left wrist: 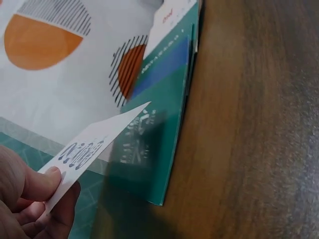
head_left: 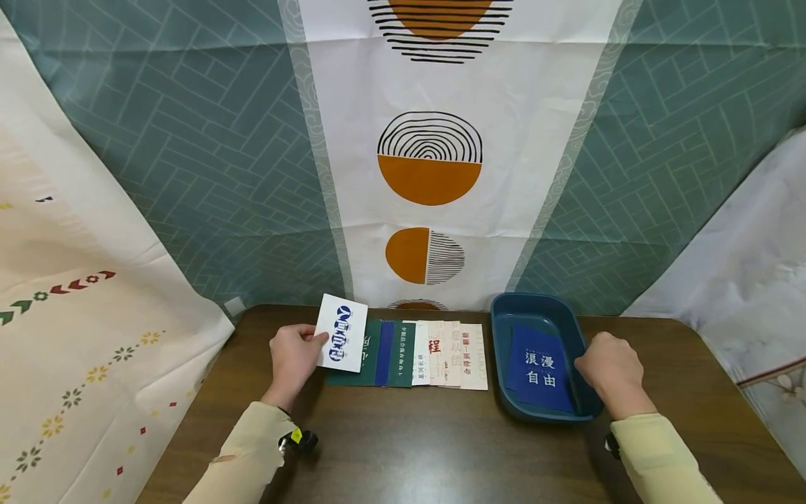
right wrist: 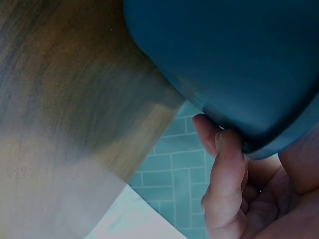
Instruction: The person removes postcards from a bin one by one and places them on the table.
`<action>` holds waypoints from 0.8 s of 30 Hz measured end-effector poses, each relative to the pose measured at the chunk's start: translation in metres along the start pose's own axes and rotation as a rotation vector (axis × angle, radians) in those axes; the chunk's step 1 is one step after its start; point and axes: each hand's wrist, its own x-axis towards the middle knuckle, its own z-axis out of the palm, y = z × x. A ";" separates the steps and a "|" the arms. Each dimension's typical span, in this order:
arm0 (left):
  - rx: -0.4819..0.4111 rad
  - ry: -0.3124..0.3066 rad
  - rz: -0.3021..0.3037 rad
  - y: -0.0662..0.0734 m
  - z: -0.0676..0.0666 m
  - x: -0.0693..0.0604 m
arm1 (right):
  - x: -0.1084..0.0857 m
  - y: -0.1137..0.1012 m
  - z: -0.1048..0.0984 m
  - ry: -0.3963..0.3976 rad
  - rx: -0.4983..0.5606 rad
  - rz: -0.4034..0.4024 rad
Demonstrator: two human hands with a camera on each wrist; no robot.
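Note:
My left hand [head_left: 294,360] pinches a white card [head_left: 343,332] with blue lettering by its left edge, thumb on top and fingers beneath. In the left wrist view that card [left wrist: 89,144] is tilted, raised over the green card [left wrist: 149,169]. This green card lies at the left end of a row of overlapping cards, with a blue strip and cream cards [head_left: 443,353] further right. My right hand [head_left: 611,371] grips the right rim of a dark blue plastic tray [head_left: 502,350]; in the right wrist view, curled fingers [right wrist: 227,179] touch its outer wall. Blue cards [head_left: 541,367] with white characters lie inside the tray.
The brown wooden table [head_left: 441,448] ends at a hanging cloth [head_left: 428,259] behind the cards and tray. Pale cloths hang at the left and right sides. A dark wrist device [head_left: 299,441] is on the left wrist.

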 end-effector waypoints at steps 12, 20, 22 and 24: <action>0.063 -0.088 -0.096 -0.016 0.005 0.003 | 0.001 0.000 0.000 -0.004 0.001 0.005; 0.102 -0.121 -0.105 -0.023 0.010 0.002 | 0.000 -0.001 0.001 -0.012 0.000 0.017; 0.108 -0.125 -0.107 -0.024 0.012 0.002 | 0.000 -0.001 0.001 -0.006 -0.002 0.017; 0.113 -0.122 -0.113 -0.023 0.013 0.001 | 0.001 -0.002 0.001 0.001 -0.004 0.015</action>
